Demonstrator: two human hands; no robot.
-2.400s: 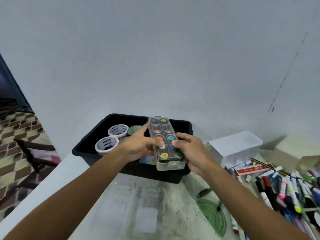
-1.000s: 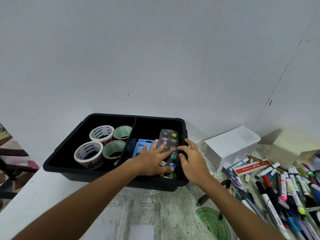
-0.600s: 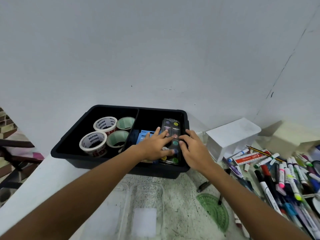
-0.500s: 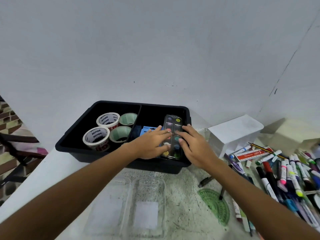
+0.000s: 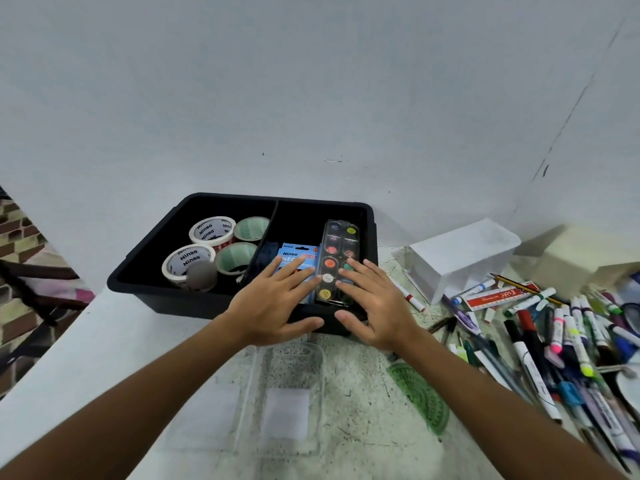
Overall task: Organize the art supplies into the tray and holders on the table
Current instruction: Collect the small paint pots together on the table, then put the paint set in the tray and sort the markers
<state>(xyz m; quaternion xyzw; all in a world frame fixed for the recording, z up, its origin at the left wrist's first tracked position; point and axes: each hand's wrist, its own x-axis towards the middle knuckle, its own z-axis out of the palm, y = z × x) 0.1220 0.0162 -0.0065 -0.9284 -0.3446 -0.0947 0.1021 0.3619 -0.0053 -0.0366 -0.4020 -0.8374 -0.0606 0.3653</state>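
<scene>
Both hands hover with fingers spread and grip nothing: left hand [image 5: 273, 306] and right hand [image 5: 372, 306] sit side by side above the near wall of the black tray [image 5: 138, 271]. Beyond the fingertips, the watercolour palette [image 5: 339, 258] lies flat in the tray's right compartment, just beside a blue packet [image 5: 294, 256]. Its long axis runs near to far. Expect a light, rigid, slick plastic case; grip it across the long edges. The tape rolls [image 5: 211, 232] occupy the left compartment.
</scene>
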